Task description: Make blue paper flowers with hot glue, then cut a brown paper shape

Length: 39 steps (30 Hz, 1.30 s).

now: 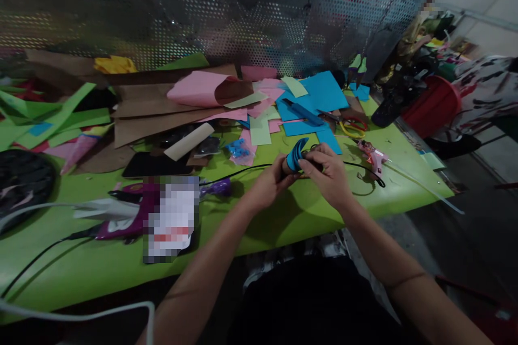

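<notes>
Both my hands meet over the green table, just past its front edge. My left hand and my right hand are closed together on a small roll of blue foam paper, whose curled strip sticks up between my fingers. A dark piece sits inside the roll, too small to name. A black cable runs across the table under my hands.
Blue sheets, pink paper, brown card and green strips cover the back of the table. Yellow-handled scissors and a pink glue gun lie right; a purple tool lies left. A perforated metal screen stands behind.
</notes>
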Each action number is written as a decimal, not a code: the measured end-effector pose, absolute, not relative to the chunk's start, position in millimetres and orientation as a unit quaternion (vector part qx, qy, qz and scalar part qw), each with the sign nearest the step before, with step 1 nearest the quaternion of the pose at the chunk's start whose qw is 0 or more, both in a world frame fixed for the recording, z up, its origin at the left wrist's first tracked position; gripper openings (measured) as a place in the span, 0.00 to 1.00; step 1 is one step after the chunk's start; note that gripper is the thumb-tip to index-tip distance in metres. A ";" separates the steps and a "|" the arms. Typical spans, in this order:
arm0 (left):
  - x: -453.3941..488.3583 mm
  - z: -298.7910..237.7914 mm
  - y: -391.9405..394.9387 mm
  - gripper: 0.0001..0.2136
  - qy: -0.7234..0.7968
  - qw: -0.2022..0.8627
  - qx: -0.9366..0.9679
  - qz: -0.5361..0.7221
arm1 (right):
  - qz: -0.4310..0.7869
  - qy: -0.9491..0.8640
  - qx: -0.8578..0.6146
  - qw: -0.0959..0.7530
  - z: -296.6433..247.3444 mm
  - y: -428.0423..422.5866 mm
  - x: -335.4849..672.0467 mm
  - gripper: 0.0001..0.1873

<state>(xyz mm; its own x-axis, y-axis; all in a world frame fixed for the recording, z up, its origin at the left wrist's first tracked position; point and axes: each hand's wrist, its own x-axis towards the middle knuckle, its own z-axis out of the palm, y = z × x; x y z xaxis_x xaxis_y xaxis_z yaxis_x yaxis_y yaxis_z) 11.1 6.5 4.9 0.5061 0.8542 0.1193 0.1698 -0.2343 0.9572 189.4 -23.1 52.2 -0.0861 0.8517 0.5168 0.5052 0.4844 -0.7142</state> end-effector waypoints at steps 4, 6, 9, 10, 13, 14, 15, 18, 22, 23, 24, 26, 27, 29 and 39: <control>8.2 12.8 3.7 0.16 0.431 0.431 0.742 0.279 | 0.197 -0.714 -0.465 0.485 48.0 -21.2 187.8 0.12; 7.9 16.3 2.5 0.15 0.445 0.414 0.750 0.260 | 0.197 -0.714 -0.460 0.489 47.0 -21.5 187.0 0.12; 8.0 17.0 2.3 0.16 0.449 0.413 0.750 0.256 | 0.197 -0.716 -0.460 0.487 46.6 -22.7 185.8 0.12; 8.0 16.1 2.6 0.16 0.445 0.419 0.748 0.259 | 0.197 -0.717 -0.460 0.485 46.6 -23.0 185.5 0.12; 8.8 11.1 4.5 0.17 0.432 0.443 0.738 0.270 | 0.196 -0.719 -0.459 0.484 47.1 -22.6 185.5 0.12; 9.4 9.4 5.2 0.18 0.421 0.458 0.731 0.279 | 0.195 -0.720 -0.459 0.484 47.7 -22.0 185.9 0.12; 10.2 8.2 5.8 0.18 0.406 0.479 0.722 0.291 | 0.193 -0.720 -0.459 0.483 48.7 -21.4 186.5 0.11; 12.4 8.2 6.3 0.20 0.354 0.552 0.674 0.339 | 0.189 -0.712 -0.468 0.489 54.0 -21.7 188.2 0.04; 12.7 13.9 5.3 0.22 0.340 0.574 0.649 0.365 | 0.160 -0.688 -0.475 0.524 61.4 -29.4 187.8 0.06; 12.4 14.7 5.3 0.22 0.340 0.572 0.650 0.367 | 0.152 -0.690 -0.470 0.529 62.2 -31.8 187.0 0.04; 12.2 14.9 5.4 0.22 0.338 0.570 0.652 0.370 | 0.147 -0.695 -0.463 0.531 62.3 -33.9 186.1 0.03; 12.3 13.9 6.0 0.21 0.334 0.565 0.653 0.378 | 0.143 -0.706 -0.448 0.529 60.9 -36.6 184.1 0.04; 12.5 13.0 6.4 0.21 0.333 0.562 0.653 0.383 | 0.144 -0.709 -0.444 0.528 59.6 -37.2 183.2 0.04; 13.1 11.5 6.9 0.20 0.333 0.555 0.653 0.393 | 0.146 -0.710 -0.440 0.530 56.7 -37.1 181.5 0.05; 13.4 14.9 5.4 0.16 0.357 0.522 0.667 0.393 | 0.151 -0.713 -0.437 0.528 53.4 -37.1 179.4 0.07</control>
